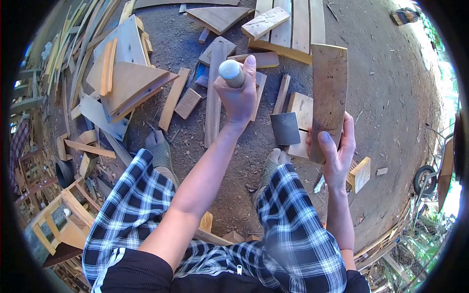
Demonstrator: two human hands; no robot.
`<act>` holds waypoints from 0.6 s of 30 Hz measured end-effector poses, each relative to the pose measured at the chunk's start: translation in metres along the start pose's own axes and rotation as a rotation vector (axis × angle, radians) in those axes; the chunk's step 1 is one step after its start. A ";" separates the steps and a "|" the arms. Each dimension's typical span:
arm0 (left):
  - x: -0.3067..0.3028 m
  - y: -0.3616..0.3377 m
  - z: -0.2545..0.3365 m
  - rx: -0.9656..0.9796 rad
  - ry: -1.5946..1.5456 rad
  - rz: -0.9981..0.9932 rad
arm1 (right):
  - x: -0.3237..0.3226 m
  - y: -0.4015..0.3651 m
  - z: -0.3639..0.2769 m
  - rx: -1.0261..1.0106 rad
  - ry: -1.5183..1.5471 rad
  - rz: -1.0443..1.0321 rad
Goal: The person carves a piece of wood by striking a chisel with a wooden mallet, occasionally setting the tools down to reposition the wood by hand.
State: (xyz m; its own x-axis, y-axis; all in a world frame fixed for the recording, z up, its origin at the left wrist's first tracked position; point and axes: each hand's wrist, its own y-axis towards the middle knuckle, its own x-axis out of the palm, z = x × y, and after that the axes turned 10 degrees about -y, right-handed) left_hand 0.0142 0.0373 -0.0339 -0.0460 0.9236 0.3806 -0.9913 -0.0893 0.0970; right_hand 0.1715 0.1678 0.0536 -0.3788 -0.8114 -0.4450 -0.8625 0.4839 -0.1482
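Observation:
My left hand (237, 100) is closed around an upright cylindrical handle (231, 74) with a whitish end facing the camera. What lies below the fist is hidden. Beneath it a long greyish wooden strip (213, 105) rests on the ground. My right hand (338, 154) grips the lower end of a brown wooden board (330, 90), its thumb on the face and its fingers behind the right edge. Left of that board is a dark grey rectangular piece (286, 129), partly over pale wood blocks (301, 107).
Plywood offcuts (132, 88) are stacked at the left. Slatted planks (287, 29) lie at the top with a loose block (265, 23) on them. A small wooden frame (61, 219) stands at the lower left. A wheel (425, 179) is at the far right.

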 end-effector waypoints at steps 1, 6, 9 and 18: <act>0.001 0.000 0.001 -0.007 -0.012 0.012 | 0.000 0.000 -0.002 -0.002 0.000 0.003; 0.003 -0.002 0.011 -0.008 -0.102 0.021 | -0.002 -0.001 0.001 -0.010 0.021 0.010; 0.001 0.001 0.009 -0.061 -0.142 0.010 | -0.002 0.000 0.001 -0.001 -0.002 0.008; 0.017 -0.015 0.009 0.010 0.036 -0.075 | -0.006 0.013 -0.048 -0.127 0.184 0.001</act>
State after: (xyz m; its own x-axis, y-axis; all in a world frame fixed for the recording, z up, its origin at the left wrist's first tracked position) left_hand 0.0292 0.0510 -0.0210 0.0241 0.9405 0.3389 -0.9908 -0.0228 0.1337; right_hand 0.1466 0.1636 0.0963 -0.4248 -0.8626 -0.2747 -0.8928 0.4494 -0.0305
